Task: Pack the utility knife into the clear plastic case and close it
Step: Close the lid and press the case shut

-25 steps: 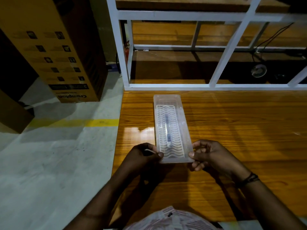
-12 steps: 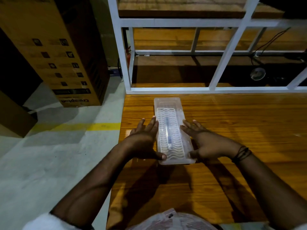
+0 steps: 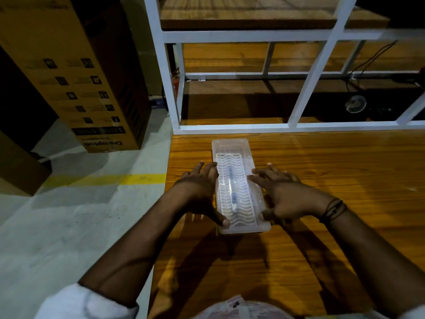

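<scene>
evidently, a change of grip was recorded at the centre of the frame. one second before, the near end of the clear plastic case [image 3: 236,187] had been pinched between the fingertips of both hands; half a second before, the hands had been spread flat along its long sides, and that posture was found unchanged at this moment. the left hand [image 3: 202,192] was laid open against the left edge of the case, fingers extended toward the upper part of the frame, thumb pressed on the lower left corner of the lid. the right hand [image 3: 282,194] was laid open likewise on the right edge, thumb set on the lower right corner. nothing was grasped by either hand; both were spread and bearing down.

the utility knife [image 3: 232,192] was seen inside the case, lying lengthwise along its middle under the ribbed lid. the case itself was resting flat on the wooden table [image 3: 333,180], close to the table's left edge, its far end pointing at the white frame [image 3: 287,128] above.

it was judged that the packing step was complete and that the lid was being pressed shut. whether the catches had engaged could not be determined.
</scene>
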The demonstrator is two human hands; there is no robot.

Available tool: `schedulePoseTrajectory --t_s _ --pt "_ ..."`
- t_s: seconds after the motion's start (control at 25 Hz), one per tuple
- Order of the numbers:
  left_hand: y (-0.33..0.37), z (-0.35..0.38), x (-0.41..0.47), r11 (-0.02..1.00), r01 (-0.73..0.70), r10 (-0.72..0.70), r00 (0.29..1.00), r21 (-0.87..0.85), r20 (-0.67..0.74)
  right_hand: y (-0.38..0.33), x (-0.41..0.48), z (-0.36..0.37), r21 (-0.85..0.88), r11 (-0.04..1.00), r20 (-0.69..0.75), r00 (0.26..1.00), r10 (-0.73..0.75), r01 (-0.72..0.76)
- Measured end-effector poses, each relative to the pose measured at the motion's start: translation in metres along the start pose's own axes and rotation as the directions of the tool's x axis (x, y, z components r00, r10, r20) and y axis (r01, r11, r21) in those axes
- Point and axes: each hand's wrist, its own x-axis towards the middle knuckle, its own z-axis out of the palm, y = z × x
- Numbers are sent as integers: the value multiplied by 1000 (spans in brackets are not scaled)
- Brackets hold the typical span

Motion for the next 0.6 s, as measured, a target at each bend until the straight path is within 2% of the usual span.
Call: schedulePoseTrajectory --t_s 0.2,0.4,0.6 --pt "5 -10 4 991 -20 25 999 135 -39 3 17 -19 -191 982 92 995 29 -11" --pt "-2 -8 15 998 -12 13 1000 66 -17 8 38 -27 -156 987 196 979 55 -25" --pt "1 -10 27 992 -10 2 998 129 61 10 43 -26 -150 988 226 973 54 -20"
